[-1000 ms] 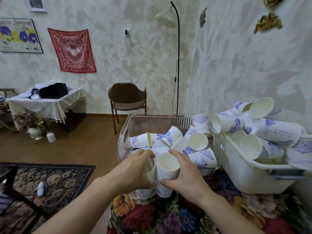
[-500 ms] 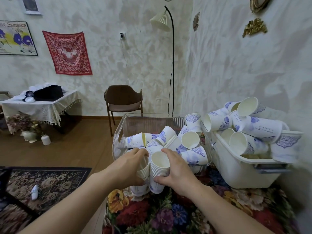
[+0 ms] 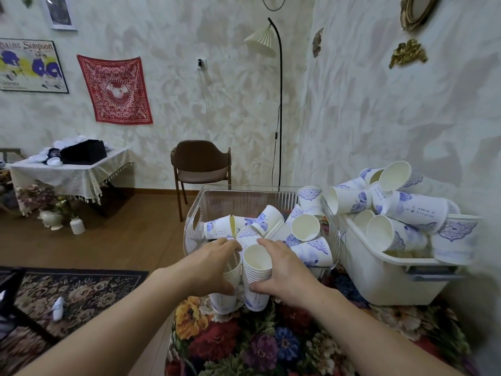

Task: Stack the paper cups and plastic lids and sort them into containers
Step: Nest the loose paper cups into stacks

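Two stacks of white paper cups with blue print stand side by side on the floral tablecloth (image 3: 271,346), just in front of a clear plastic bin (image 3: 244,199). My left hand (image 3: 208,270) grips the left stack (image 3: 230,278), fingers curled over its rim. My right hand (image 3: 284,270) grips the right stack (image 3: 256,270), thumb in front, fingers behind. Loose cups (image 3: 306,227) lie tumbled inside the clear bin. A white tub (image 3: 379,280) to the right is heaped with more cups (image 3: 414,210). No lids are visible near my hands.
The textured wall rises close behind the white tub. Past the table's left edge are a wooden floor and patterned rug (image 3: 67,297). A brown chair (image 3: 202,169), a floor lamp (image 3: 279,104) and a cloth-covered side table (image 3: 70,175) stand at the back.
Both hands stay on the two cup stacks in the same hold. The view has shifted slightly, with little change in the stacks' place in front of the clear bin.
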